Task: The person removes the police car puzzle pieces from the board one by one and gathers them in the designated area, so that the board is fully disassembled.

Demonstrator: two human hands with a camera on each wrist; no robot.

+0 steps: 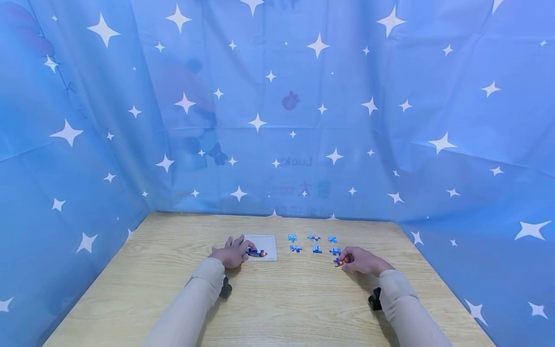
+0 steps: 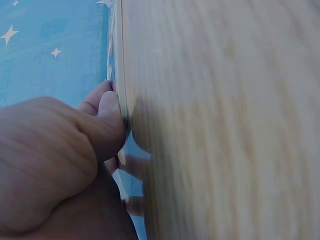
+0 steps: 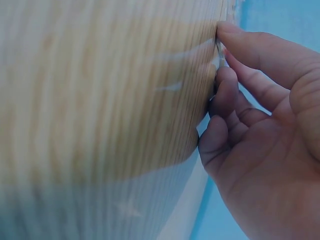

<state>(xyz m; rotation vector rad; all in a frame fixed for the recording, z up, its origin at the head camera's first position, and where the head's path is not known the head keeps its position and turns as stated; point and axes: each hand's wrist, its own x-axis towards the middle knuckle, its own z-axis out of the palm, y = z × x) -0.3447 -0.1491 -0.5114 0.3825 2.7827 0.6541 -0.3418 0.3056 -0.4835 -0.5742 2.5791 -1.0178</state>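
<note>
A white square puzzle tray (image 1: pixel 267 240) lies on the table, with joined colourful puzzle pieces (image 1: pixel 257 253) along its lower part. My left hand (image 1: pixel 234 252) rests at the tray's left side, fingers spread; its thumb (image 2: pixel 109 107) touches the near edge in the left wrist view. The pieces by its fingertips are partly hidden. My right hand (image 1: pixel 362 260) pinches a red, yellow and blue puzzle piece (image 1: pixel 338 262) between thumb and index finger, low over the table. In the right wrist view the other fingers (image 3: pixel 225 95) curl against the tabletop, and the piece is seen edge-on.
Several loose blue puzzle pieces (image 1: pixel 317 249) lie in two rows between the tray and my right hand. The wooden table (image 1: pixel 277 299) reaches back to a blue star-patterned curtain (image 1: pixel 277 120), which also hangs along both sides.
</note>
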